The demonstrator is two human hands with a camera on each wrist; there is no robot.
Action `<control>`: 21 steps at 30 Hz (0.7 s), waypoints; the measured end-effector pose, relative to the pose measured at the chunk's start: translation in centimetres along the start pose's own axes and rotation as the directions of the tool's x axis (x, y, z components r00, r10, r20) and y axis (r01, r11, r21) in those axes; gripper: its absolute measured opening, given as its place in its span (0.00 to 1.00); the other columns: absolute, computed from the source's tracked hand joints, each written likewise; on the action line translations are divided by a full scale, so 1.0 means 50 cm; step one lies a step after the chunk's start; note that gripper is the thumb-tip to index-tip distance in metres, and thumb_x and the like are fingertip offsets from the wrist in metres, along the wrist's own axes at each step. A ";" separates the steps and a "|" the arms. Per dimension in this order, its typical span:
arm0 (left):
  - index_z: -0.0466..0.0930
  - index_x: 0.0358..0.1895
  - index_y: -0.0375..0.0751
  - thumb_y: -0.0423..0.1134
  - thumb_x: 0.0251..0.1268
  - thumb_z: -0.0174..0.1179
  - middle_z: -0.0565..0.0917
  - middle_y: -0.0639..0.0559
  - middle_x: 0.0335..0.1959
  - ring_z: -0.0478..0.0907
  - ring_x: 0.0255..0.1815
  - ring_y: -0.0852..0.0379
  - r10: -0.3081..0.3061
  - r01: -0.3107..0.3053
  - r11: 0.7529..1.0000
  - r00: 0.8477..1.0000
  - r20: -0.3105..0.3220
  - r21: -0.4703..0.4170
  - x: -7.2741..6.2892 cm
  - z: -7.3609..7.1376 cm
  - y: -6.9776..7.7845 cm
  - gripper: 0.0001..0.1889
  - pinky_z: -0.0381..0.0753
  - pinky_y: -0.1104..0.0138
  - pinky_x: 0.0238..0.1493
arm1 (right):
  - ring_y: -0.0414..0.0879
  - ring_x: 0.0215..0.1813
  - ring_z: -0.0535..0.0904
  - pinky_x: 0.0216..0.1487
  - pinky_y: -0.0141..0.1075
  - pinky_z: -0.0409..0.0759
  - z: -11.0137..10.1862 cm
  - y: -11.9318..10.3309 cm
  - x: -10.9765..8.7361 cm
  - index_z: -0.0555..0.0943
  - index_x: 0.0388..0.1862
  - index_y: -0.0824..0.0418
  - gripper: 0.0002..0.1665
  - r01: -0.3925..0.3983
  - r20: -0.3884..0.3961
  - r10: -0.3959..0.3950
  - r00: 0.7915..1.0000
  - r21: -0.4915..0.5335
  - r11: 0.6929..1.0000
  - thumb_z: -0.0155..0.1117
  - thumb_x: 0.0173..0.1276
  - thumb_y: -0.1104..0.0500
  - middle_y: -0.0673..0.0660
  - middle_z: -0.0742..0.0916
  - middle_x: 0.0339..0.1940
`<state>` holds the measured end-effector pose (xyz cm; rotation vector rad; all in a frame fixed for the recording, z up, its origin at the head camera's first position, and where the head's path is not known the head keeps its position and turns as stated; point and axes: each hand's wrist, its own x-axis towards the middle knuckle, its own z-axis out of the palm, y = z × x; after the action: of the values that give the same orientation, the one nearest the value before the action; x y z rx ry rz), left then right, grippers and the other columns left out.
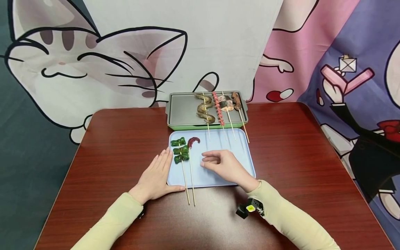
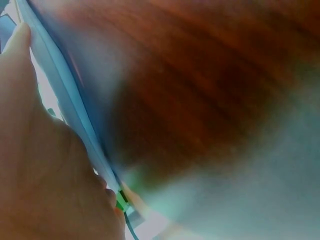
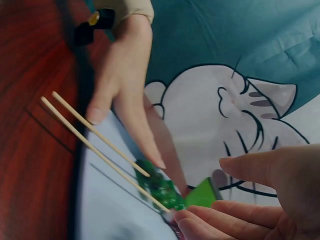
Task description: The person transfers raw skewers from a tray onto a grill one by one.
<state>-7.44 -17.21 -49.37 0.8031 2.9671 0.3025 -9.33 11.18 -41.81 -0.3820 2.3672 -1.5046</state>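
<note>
A light blue tray (image 1: 215, 175) lies on the table. On its left part are a skewer of green pepper pieces (image 1: 181, 150) and a skewer with a dark red curled tentacle (image 1: 193, 140), their sticks reaching past the near edge. My left hand (image 1: 156, 177) rests along the tray's left edge with straight fingers, its thumb at the near rim. Above the tray's middle hovers my right hand (image 1: 226, 166), fingers slightly bent and thumb apart from them; in the right wrist view nothing lies between its fingers (image 3: 240, 217) and thumb.
Behind the tray stands a grey grill plate (image 1: 184, 109) on a green base. Across its right half lie a shrimp skewer (image 1: 204, 108), a pink-red beaded skewer (image 1: 217, 108), a fish-piece skewer (image 1: 225, 103) and a brown meat skewer (image 1: 236, 101), sticks overhanging the tray. A cartoon curtain hangs behind.
</note>
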 end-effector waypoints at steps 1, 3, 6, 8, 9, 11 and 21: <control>0.48 0.79 0.25 0.84 0.55 0.48 0.48 0.32 0.81 0.45 0.81 0.39 0.001 -0.001 1.000 1.000 -0.001 0.001 0.000 0.000 -0.001 0.68 0.48 0.50 0.78 | 0.46 0.46 0.88 0.49 0.39 0.84 0.005 0.003 0.001 0.83 0.59 0.71 0.24 -0.005 0.011 0.005 1.000 0.004 1.000 0.71 0.69 0.58 0.58 0.90 0.46; 0.47 0.79 0.25 0.85 0.56 0.46 0.47 0.33 0.81 0.44 0.82 0.40 0.001 -0.001 1.000 1.000 0.007 0.020 0.000 0.004 -0.003 0.68 0.47 0.51 0.78 | 0.46 0.46 0.88 0.48 0.38 0.85 0.015 0.010 0.001 0.83 0.59 0.71 0.24 -0.014 0.031 0.014 0.999 0.014 1.000 0.71 0.69 0.58 0.58 0.90 0.46; 0.47 0.79 0.25 0.85 0.56 0.46 0.47 0.33 0.81 0.44 0.82 0.41 0.001 -0.001 1.000 1.000 0.003 0.022 -0.001 0.005 -0.004 0.68 0.47 0.51 0.78 | 0.45 0.45 0.88 0.47 0.36 0.85 0.029 0.021 0.003 0.83 0.59 0.71 0.25 -0.028 0.061 0.027 0.998 0.026 0.999 0.72 0.68 0.58 0.58 0.90 0.45; 0.47 0.79 0.24 0.85 0.55 0.47 0.47 0.32 0.81 0.44 0.81 0.40 0.002 -0.001 1.000 1.000 -0.003 0.010 -0.002 0.003 -0.002 0.68 0.48 0.51 0.78 | 0.45 0.45 0.88 0.46 0.35 0.85 0.038 0.028 0.003 0.82 0.59 0.72 0.25 -0.034 0.082 0.031 0.996 0.035 0.999 0.71 0.68 0.58 0.58 0.90 0.45; 0.47 0.79 0.24 0.84 0.56 0.47 0.47 0.32 0.81 0.45 0.81 0.40 0.002 -0.002 1.000 1.000 -0.005 0.005 -0.002 0.003 -0.001 0.68 0.48 0.51 0.78 | 0.45 0.44 0.88 0.46 0.35 0.85 0.042 0.030 0.003 0.82 0.59 0.72 0.25 -0.037 0.090 0.034 0.995 0.041 0.998 0.71 0.68 0.58 0.58 0.90 0.45; 0.47 0.79 0.24 0.84 0.56 0.49 0.47 0.32 0.81 0.45 0.81 0.39 0.000 0.000 1.000 1.000 -0.010 -0.008 -0.003 0.001 0.001 0.67 0.48 0.50 0.78 | 0.45 0.44 0.88 0.46 0.35 0.85 0.050 0.035 0.005 0.82 0.59 0.72 0.25 -0.048 0.104 0.043 0.994 0.049 0.998 0.71 0.68 0.57 0.58 0.90 0.44; 0.46 0.79 0.24 0.83 0.55 0.50 0.46 0.33 0.82 0.44 0.82 0.40 -0.020 0.020 1.000 1.000 0.017 -0.002 -0.004 -0.004 0.005 0.68 0.47 0.51 0.78 | 0.46 0.38 0.88 0.43 0.36 0.86 0.078 0.057 0.012 0.81 0.59 0.73 0.27 -0.155 0.153 0.129 0.980 0.173 0.973 0.72 0.65 0.59 0.57 0.91 0.36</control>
<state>-7.18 -17.14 -49.12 0.7711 2.9568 0.2969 -8.49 8.93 -46.04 -0.2592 2.0799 -1.5591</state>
